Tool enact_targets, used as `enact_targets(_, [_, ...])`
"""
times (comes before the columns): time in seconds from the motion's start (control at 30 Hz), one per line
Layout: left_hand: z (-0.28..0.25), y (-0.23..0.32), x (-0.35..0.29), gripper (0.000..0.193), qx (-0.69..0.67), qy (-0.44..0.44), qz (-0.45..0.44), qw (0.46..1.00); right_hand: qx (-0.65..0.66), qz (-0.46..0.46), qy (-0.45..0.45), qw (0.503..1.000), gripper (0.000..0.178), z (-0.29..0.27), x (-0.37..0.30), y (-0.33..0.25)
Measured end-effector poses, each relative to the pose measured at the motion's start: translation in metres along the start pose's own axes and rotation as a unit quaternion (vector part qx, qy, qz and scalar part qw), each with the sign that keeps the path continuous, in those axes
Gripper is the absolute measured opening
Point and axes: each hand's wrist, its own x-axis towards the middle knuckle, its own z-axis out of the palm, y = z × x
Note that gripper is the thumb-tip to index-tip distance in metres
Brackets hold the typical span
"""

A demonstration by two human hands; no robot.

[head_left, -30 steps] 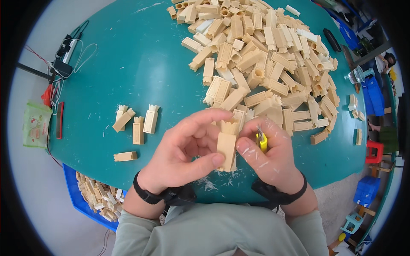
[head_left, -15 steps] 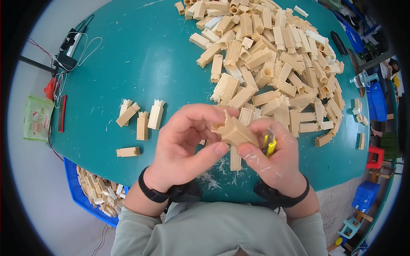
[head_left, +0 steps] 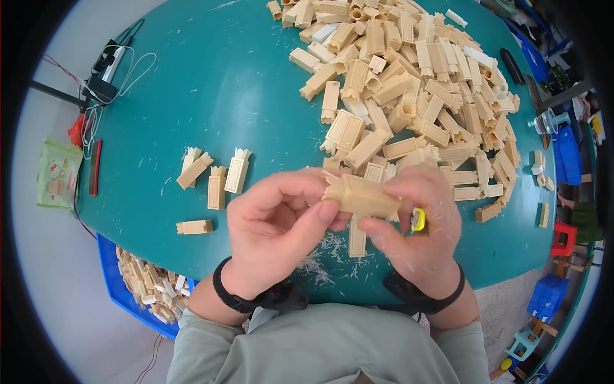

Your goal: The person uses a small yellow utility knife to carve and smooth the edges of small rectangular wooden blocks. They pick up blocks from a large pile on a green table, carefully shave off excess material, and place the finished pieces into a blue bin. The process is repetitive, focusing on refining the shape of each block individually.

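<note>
The left hand (head_left: 275, 214) is holding a light-beige rectangular block with a jagged, crown-like end (head_left: 364, 195), and its thumb and fingers are being clamped on the block near this jagged end. The block is lying almost level in the grip, above the table, with the jagged end pointing to the left and the plain end reaching toward the right hand (head_left: 425, 233). The right hand is keeping a small yellow hand tool (head_left: 417, 219) closed inside its curled fingers, while its thumb and index finger are standing around the plain end; whether they are pressing on it, I cannot tell. Just below the grip, another beige block (head_left: 357, 238) is lying on the smooth green table (head_left: 192, 83), partly covered by the held one, and thin white shavings (head_left: 320, 265) are spreading beside it. Beyond the grip, a large heap of beige and white blocks (head_left: 396, 83) is covering the far side. To the left of the grip, a small group of beige blocks (head_left: 217, 187) is resting well apart from the heap. Lower to the left, a blue plastic tray (head_left: 112, 281) is holding many similar pieces.
</note>
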Motion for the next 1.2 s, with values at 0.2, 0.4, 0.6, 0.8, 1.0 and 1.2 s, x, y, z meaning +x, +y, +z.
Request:
enact_targets(0.2, [-0.003, -0.009, 0.001, 0.019, 0.208, -0.009, 0.185, 0.960, 0.136, 0.000, -0.041, 0.990, 0.028, -0.004, -0.004, 0.001])
enact_targets(0.4, [-0.001, -0.006, -0.005, 0.023, 0.285, -0.023, 0.202, 0.937, 0.046, 0.011, -0.098, 0.994, 0.020, 0.001, -0.004, -0.013])
enact_targets(0.6, [0.000, -0.007, -0.007, 0.026, 0.314, -0.024, 0.218, 0.924, 0.046, 0.010, -0.100, 0.994, 0.020, 0.001, -0.005, -0.013])
enact_targets(0.8, [-0.001, -0.005, -0.007, 0.027, 0.334, -0.030, 0.221, 0.916, 0.036, 0.005, -0.099, 0.994, 0.021, 0.001, -0.004, -0.013])
enact_targets(1.0, [0.000, -0.006, -0.008, 0.026, 0.339, -0.026, 0.228, 0.912, 0.032, 0.011, -0.106, 0.994, 0.021, 0.002, -0.004, -0.014])
enact_targets(1.2, [0.000, -0.003, -0.008, 0.023, 0.399, -0.040, 0.249, 0.882, 0.004, -0.009, -0.080, 0.997, 0.021, 0.004, -0.004, -0.010])
